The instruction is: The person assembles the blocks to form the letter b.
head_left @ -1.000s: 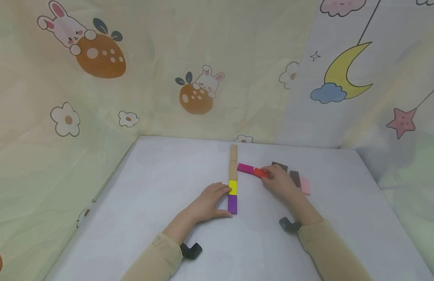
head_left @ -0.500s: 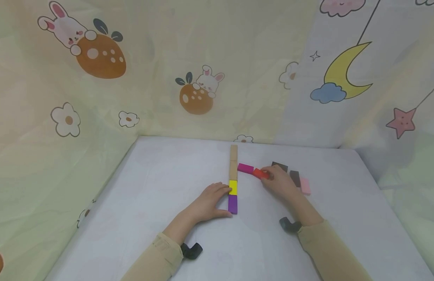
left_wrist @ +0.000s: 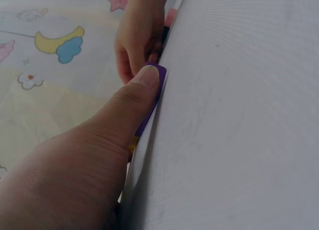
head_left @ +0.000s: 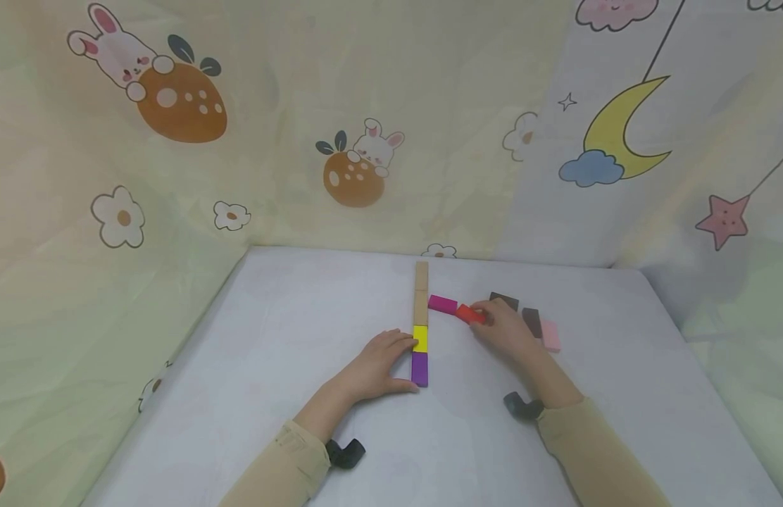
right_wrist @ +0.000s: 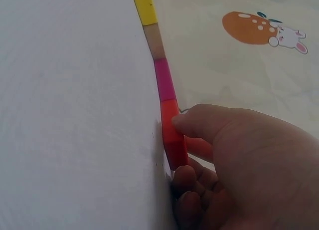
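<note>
A straight row of flat blocks lies on the white table: two tan blocks at the far end, then a yellow block and a purple block. My left hand rests against the row's left side, its fingertips at the yellow block. Its thumb presses along the purple block. My right hand pinches a red block that lies on the table, end to end with a magenta block. In the right wrist view the thumb sits on the red block.
Two dark brown blocks and a pink block lie just right of my right hand. Printed fabric walls close the table in on the left, back and right.
</note>
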`<state>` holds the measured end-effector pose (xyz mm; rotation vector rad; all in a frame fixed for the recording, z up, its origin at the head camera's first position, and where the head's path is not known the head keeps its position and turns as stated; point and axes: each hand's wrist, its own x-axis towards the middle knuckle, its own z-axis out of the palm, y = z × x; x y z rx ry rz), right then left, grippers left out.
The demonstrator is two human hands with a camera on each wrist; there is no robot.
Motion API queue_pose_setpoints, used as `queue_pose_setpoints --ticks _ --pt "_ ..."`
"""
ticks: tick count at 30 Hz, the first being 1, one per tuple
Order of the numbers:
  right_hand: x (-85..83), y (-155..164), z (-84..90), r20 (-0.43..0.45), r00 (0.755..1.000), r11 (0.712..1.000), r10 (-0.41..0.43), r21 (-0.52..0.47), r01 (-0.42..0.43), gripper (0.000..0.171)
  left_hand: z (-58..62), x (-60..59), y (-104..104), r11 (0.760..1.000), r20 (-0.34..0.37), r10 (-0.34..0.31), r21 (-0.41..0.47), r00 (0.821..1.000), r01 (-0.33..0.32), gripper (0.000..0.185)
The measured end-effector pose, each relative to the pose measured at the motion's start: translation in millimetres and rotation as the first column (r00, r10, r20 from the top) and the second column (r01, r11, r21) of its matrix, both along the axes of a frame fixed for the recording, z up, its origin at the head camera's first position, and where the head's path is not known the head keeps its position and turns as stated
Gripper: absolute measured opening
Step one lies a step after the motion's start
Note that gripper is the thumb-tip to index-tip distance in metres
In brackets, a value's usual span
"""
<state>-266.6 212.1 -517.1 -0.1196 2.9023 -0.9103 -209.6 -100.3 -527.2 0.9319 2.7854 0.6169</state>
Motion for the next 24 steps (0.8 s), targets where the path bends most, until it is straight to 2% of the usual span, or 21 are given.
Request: queue_pose_setpoints --ticks 15,24 --pt "1.9 0.7 -0.1 -0.006 1.0 1.0 0.005 0.0 -0.005 0.044 -2.1 -0.9 0.4 1.0 0.013 0.004 0.002 1.0 -0.004 0.085" --pt "0.6 5.3 1.0 0.063 0.998 1.0 0.0 -0.01 0.001 0.053 -2.0 -0.9 0.3 1.0 0.014 0.002 -0.004 1.0 -0.002 0.086"
